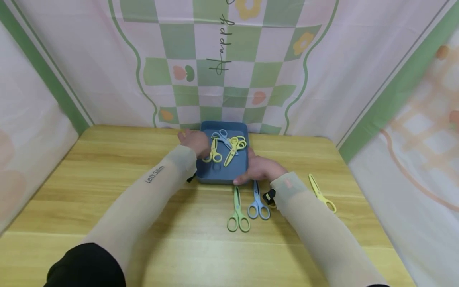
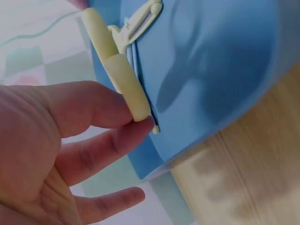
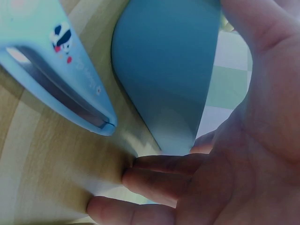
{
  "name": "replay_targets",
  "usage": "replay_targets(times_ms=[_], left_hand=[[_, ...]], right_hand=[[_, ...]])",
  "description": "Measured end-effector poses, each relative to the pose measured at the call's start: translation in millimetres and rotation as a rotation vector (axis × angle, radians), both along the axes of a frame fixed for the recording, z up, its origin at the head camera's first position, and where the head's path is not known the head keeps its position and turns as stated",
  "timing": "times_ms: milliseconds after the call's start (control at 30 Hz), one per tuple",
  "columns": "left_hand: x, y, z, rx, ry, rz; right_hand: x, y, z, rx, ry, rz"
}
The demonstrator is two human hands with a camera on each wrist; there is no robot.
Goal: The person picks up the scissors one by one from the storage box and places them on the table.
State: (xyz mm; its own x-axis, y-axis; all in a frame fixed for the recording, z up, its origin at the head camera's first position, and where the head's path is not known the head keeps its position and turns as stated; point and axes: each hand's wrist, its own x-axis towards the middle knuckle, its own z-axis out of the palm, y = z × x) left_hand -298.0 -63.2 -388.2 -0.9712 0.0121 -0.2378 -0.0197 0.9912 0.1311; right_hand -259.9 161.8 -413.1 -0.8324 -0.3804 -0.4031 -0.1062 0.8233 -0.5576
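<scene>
My left hand (image 1: 195, 142) pinches a ring handle of yellow scissors (image 2: 126, 84) between thumb and finger, over the left side of a blue tray (image 1: 211, 174). The scissors tilt with their blade end pointing away. Inside the tray lie blue scissors (image 1: 221, 137) and another pair of yellow scissors (image 1: 232, 152), overlapping. At the tray's right side is my right hand (image 1: 263, 167), its thumb stretched along the near right corner. In the right wrist view its other fingers extend low beside the tray's outer wall, near the tabletop.
Green scissors (image 1: 237, 201) and blue scissors (image 1: 256, 197) lie on the wooden table (image 1: 172, 247) before the tray. Yellow scissors (image 1: 317, 189) lie farther right, partly behind the right sleeve. Something yellow shows beneath the right wrist, mostly hidden. A patterned curtain (image 1: 209, 93) hangs behind the tray.
</scene>
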Motion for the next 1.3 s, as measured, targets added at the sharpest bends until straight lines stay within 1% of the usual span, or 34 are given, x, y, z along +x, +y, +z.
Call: replay_targets(times_ms=[67,167,300,467,700,833,1067,1200,1300], left_hand=[[5.0,-3.5,3.7,-0.006,0.013,-0.018],[15.5,-9.5,10.9,0.001,0.042,-0.044],[29.4,-17.9,15.9,0.021,0.076,-0.103],[46.7,-28.0,15.7,0.077,0.096,-0.168],[72.7,-37.1,14.1,0.138,0.11,-0.203],[90.5,-39.9,9.3,0.174,0.143,-0.232],[124.0,-41.3,-6.0,0.169,0.194,-0.274],[140.2,-41.5,-10.5,0.155,0.2,-0.295],[149.0,-40.0,-11.7,0.139,0.176,-0.304]], right_hand=[[0.2,0.1,-0.1,0.003,0.002,0.001],[0.3,0.1,0.0,-0.004,0.001,-0.001],[-0.1,0.4,-0.2,-0.009,0.002,0.004],[0.8,-0.3,-0.1,-0.034,0.005,0.009],[0.1,0.0,-2.1,-0.066,-0.006,0.007],[-0.1,0.2,-2.7,-0.082,-0.008,0.008],[0.3,0.6,-2.7,-0.094,-0.021,0.001],[0.9,0.1,-1.9,-0.075,-0.014,-0.002],[0.8,0.0,-1.9,-0.068,-0.011,0.0]])
